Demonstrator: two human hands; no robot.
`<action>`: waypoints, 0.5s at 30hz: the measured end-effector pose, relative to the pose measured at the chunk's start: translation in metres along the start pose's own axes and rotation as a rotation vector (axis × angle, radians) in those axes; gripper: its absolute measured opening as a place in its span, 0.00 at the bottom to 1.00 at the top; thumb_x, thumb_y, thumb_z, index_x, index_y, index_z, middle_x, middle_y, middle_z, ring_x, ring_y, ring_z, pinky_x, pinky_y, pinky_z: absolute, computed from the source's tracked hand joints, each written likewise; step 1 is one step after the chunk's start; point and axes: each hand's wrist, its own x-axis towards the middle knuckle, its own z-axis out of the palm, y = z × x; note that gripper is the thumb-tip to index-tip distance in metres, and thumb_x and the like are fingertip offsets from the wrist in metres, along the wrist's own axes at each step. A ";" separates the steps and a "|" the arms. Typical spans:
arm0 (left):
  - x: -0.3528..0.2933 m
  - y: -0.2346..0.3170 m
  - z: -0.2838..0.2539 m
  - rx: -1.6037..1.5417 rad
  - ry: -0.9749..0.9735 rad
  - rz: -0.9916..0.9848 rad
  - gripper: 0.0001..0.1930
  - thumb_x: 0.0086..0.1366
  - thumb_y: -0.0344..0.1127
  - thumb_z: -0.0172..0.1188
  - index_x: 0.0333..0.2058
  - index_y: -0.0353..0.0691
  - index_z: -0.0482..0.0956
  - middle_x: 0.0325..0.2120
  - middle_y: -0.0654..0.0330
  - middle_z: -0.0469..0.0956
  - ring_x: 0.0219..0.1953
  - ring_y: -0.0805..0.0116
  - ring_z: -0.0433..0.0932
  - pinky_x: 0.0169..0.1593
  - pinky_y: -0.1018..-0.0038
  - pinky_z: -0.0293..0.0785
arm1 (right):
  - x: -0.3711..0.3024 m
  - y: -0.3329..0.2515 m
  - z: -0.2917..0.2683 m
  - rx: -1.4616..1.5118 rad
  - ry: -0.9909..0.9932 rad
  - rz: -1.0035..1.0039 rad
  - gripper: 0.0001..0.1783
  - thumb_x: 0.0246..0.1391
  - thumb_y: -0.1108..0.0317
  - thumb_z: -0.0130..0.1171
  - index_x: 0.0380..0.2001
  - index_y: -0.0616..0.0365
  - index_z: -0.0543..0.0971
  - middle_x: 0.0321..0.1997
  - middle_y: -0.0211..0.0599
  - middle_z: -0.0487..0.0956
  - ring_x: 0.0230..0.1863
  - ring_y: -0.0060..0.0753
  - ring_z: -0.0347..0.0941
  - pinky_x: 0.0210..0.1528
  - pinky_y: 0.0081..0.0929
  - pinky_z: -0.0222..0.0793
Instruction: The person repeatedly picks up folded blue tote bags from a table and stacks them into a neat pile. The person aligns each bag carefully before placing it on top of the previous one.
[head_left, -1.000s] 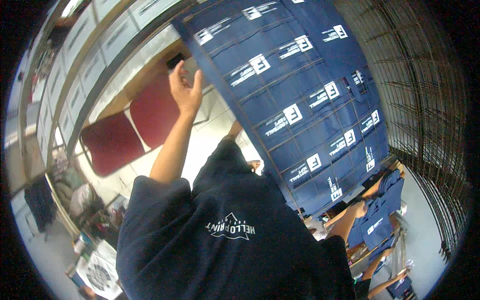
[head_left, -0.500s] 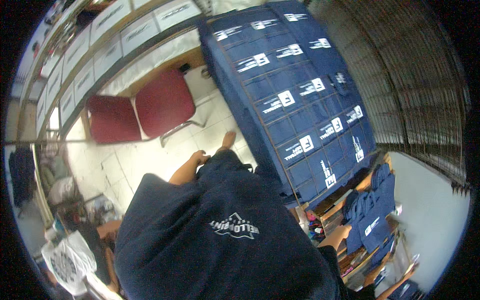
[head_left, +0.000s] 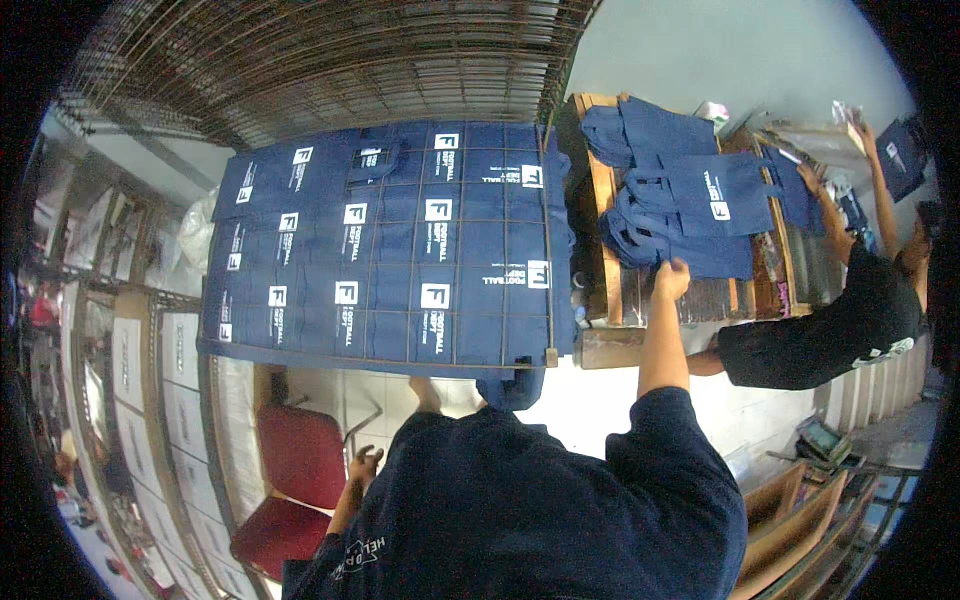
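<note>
My right hand (head_left: 672,278) is closed at the near edge of a navy tote bag (head_left: 715,255), with fingertips pressed together on the cloth. That bag lies among overlapping navy tote bags with loop handles on a wooden stand (head_left: 600,185). One upper tote bag (head_left: 715,195) carries a white print. My left hand (head_left: 366,462) hangs low beside the red chair, fingers loosely apart and holding nothing. In front of me a wire drying rack (head_left: 551,358) bears several rows of navy printed fabric pieces (head_left: 395,270).
Raised wire racks (head_left: 330,70) tilt up behind the fabric. The red chair (head_left: 300,455) stands at lower left, near shelves of white boxes (head_left: 180,350). At right a co-worker in a black shirt (head_left: 830,340) reaches over the far table. Wooden boards (head_left: 790,520) lean at lower right.
The view has swung right, bringing the stand and co-worker closer to the middle. My right hand stays by the stacked tote bags; my left stays low near the chair.
</note>
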 end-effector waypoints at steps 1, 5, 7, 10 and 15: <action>0.000 -0.012 -0.005 0.000 -0.010 -0.017 0.29 0.53 0.48 0.63 0.49 0.35 0.69 0.28 0.58 0.75 0.28 0.72 0.71 0.32 0.76 0.67 | 0.007 -0.006 0.007 -0.032 -0.030 -0.101 0.17 0.37 0.66 0.59 0.36 0.53 0.78 0.33 0.46 0.77 0.37 0.52 0.73 0.41 0.44 0.67; -0.027 -0.061 -0.039 -0.446 0.205 -0.096 0.23 0.55 0.40 0.63 0.47 0.38 0.69 0.29 0.61 0.75 0.26 0.73 0.71 0.28 0.76 0.68 | 0.038 -0.034 0.030 -0.351 -0.026 -0.385 0.19 0.39 0.66 0.57 0.40 0.53 0.75 0.39 0.46 0.73 0.43 0.53 0.69 0.43 0.44 0.67; -0.047 -0.063 -0.055 -0.249 0.198 -0.159 0.22 0.54 0.41 0.64 0.45 0.39 0.70 0.28 0.61 0.75 0.24 0.73 0.70 0.28 0.77 0.68 | 0.054 -0.054 0.038 -0.462 -0.132 -0.462 0.22 0.39 0.64 0.58 0.43 0.51 0.74 0.43 0.47 0.72 0.44 0.54 0.67 0.45 0.45 0.66; -0.090 -0.069 -0.085 0.040 0.186 -0.275 0.21 0.53 0.42 0.64 0.43 0.40 0.71 0.27 0.62 0.75 0.21 0.73 0.70 0.27 0.77 0.68 | 0.073 -0.064 0.060 -0.486 -0.285 -0.709 0.24 0.40 0.61 0.59 0.46 0.46 0.73 0.50 0.41 0.70 0.47 0.52 0.67 0.50 0.46 0.64; -0.139 -0.099 -0.063 0.103 0.190 -0.220 0.22 0.53 0.42 0.65 0.43 0.38 0.71 0.23 0.60 0.74 0.20 0.74 0.69 0.24 0.78 0.64 | 0.071 -0.088 0.091 -0.574 -0.400 -0.762 0.24 0.42 0.61 0.58 0.47 0.43 0.73 0.47 0.36 0.75 0.50 0.45 0.67 0.48 0.44 0.66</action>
